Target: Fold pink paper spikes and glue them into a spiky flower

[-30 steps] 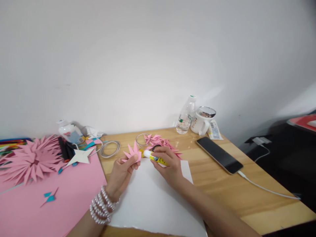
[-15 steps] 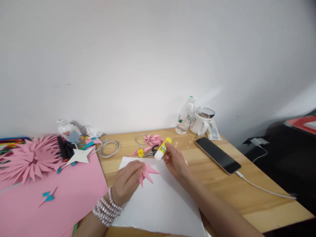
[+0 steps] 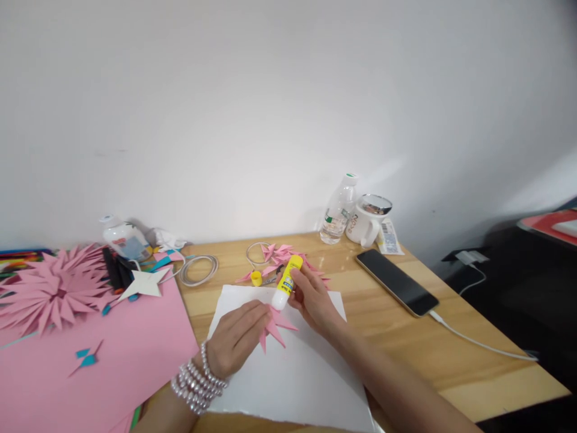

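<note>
Silvery-white beads (image 3: 198, 385) are circling the left wrist, closest to the camera, and just past them a white sheet (image 3: 279, 385) is lying under both hands. So, the left hand (image 3: 241, 337) is doing the paper-holding: back of the hand facing up, fingers pointing across to the right, fingertips closing in a pinch on the near-left edge of a pink folded-paper piece (image 3: 274, 329). Its spikes are fanning out to the right and back toward the wearer, above the sheet.

What everything's hinging on is the glue stick (image 3: 288, 281) being slanted from upper right to lower left, its white end pointing down at the piece's upper edge, right beside the left fingertips. Can't tell whether they're actually touching. The right hand (image 3: 313, 297) is gripping the yellow barrel from the right, thumb lying along it and fingers curling behind, no slack showing, with that forearm angling in from the lower right.

Farther back, a yellow cap (image 3: 256, 278) is sitting beside partly hidden scissors (image 3: 271, 278), and more pink pieces (image 3: 311, 264) are sprawling behind the right hand. A bottle (image 3: 338, 219) and a mug (image 3: 359, 225) are standing near the wall.
</note>
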### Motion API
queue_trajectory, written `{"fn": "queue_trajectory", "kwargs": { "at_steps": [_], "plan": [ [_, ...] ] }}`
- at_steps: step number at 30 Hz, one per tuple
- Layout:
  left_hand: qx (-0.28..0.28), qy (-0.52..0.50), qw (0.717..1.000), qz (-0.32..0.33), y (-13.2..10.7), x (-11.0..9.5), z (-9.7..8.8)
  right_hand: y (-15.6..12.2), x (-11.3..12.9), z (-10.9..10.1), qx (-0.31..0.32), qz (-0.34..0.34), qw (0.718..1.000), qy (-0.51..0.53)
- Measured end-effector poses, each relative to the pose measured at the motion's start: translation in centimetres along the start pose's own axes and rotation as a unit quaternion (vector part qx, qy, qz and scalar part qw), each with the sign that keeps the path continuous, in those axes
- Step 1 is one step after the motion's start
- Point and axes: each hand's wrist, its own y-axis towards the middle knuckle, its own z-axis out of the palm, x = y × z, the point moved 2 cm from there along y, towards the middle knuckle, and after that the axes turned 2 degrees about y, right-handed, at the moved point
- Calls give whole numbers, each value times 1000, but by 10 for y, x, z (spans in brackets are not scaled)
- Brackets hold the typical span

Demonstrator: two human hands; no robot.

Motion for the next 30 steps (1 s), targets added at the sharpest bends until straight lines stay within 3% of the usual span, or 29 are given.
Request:
{"fn": "queue_trajectory", "kwargs": {
  "at_steps": [5,10,14,19,27,30],
  "plan": [
    [0,43,999,20,10,-7,-10,1,-1,-1,-9,-9,999,-52],
    [-7,83,995,57,18,-10,-15,5,1,-5,-64,10,998,20],
    [14,66,997,49,15,-9,-11,4,-1,-3,-18,38,996,83],
    [32,62,997,36,6,-12,-8,-1,-4,3,27,69,994,79],
    [-31,86,993,69,15,-14,-10,-1,-2,0,5,38,999,-39],
    [-44,109,990,79,18,-13,-13,2,-4,-2,-13,42,999,-19]
  ]
}}
